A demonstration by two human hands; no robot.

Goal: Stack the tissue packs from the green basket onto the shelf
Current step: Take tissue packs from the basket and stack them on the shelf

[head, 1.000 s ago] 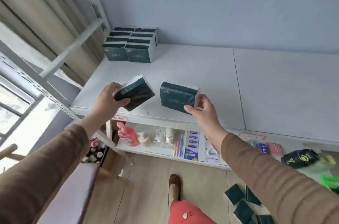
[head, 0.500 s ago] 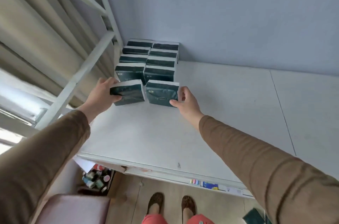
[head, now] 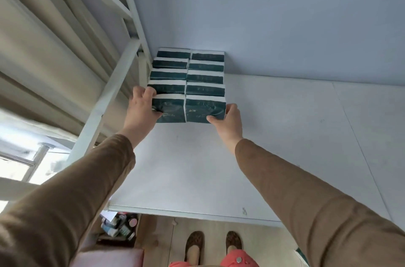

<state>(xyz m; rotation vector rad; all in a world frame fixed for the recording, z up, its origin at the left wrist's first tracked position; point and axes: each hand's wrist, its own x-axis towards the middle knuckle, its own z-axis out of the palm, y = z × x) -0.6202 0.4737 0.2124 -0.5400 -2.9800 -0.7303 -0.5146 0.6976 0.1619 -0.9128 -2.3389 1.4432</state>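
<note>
Two columns of dark green tissue packs (head: pixel 188 71) stand in the back left corner of the white shelf (head: pixel 274 135). At the front of the left column, my left hand (head: pixel 141 109) grips a tissue pack (head: pixel 169 109) by its left side. My right hand (head: pixel 228 119) holds the front pack of the right column (head: pixel 205 109) at its lower right corner. Both front packs stand on the shelf against the rows behind them. The green basket is out of view.
A white metal frame post and diagonal brace (head: pixel 114 96) rise just left of the packs. The blue wall (head: pixel 285 15) closes the back. Below the shelf edge lie a lower shelf with small bottles (head: pixel 119 226) and the wooden floor with my feet (head: pixel 212 244).
Both hands moved forward with their packs and set them down against the front of the rows. The left pack went from tilted to upright. The camera came closer to the shelf.
</note>
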